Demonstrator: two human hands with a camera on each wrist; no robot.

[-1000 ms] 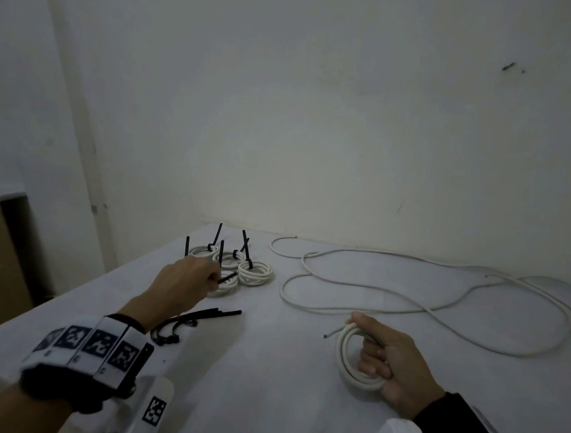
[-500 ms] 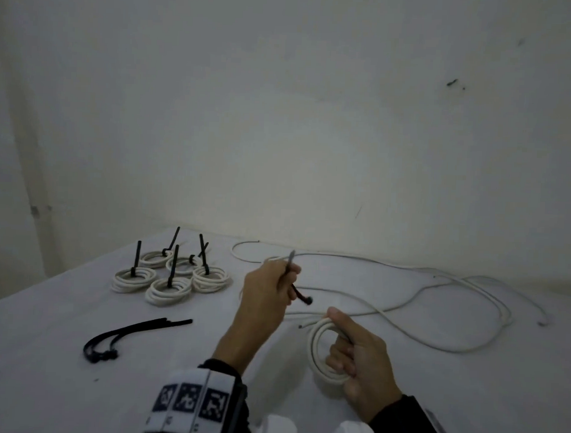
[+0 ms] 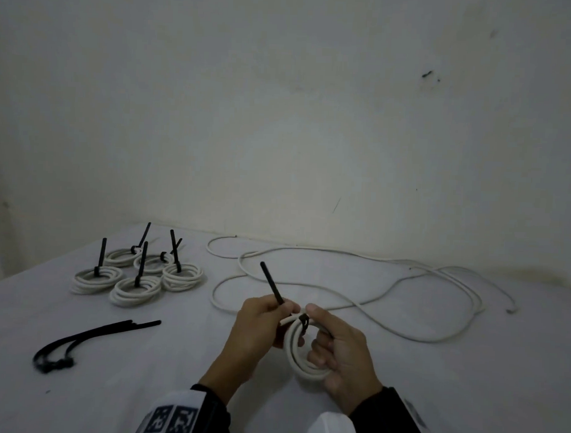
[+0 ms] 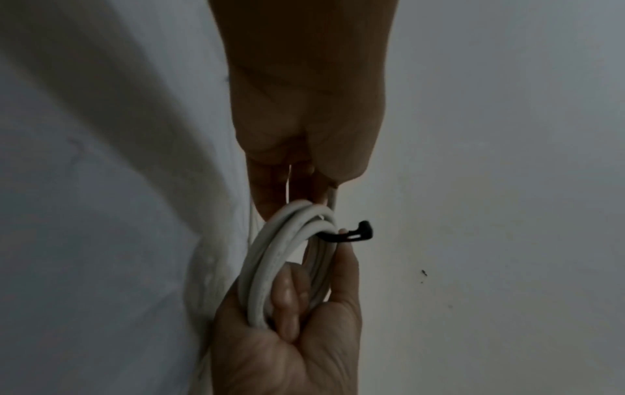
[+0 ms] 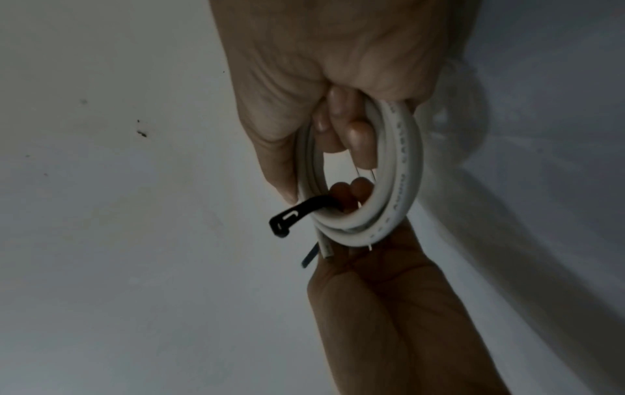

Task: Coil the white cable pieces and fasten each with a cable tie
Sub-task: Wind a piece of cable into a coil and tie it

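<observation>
Head view: the pale tabletop (image 3: 401,382) carries everything, with a long loose white cable (image 3: 355,303) sprawled across its far right side. That loose length is the largest hazard: judging from how near its closest loop lies to the hands, a careless pull could snag it and drag it into the work.

At the far left sit five finished coils (image 3: 139,272), each with a black tie standing up, and nearer lies a bundle of spare ties (image 3: 89,335); both are well apart from the hands and unlikely to interfere.

The coil in hand (image 3: 300,353) is held just above the tabletop. The right hand (image 3: 340,357) has its fingers (image 5: 351,136) curled through the ring, with the thumb pressed on the strands by the tie's head. If that hold slackens, I judge the stiff turns would spring apart before anything binds them.

The left hand (image 3: 257,328) pinches the black cable tie (image 3: 272,282), its tail sticking up and away. The right wrist view shows the strap passing through the ring and the head (image 5: 284,221) jutting free, not yet threaded. The tail could miss that small slot, or the strap could close round only some of the strands. The cut cable end (image 5: 324,247) sticks out beside the tie and might be left outside the loop.
</observation>
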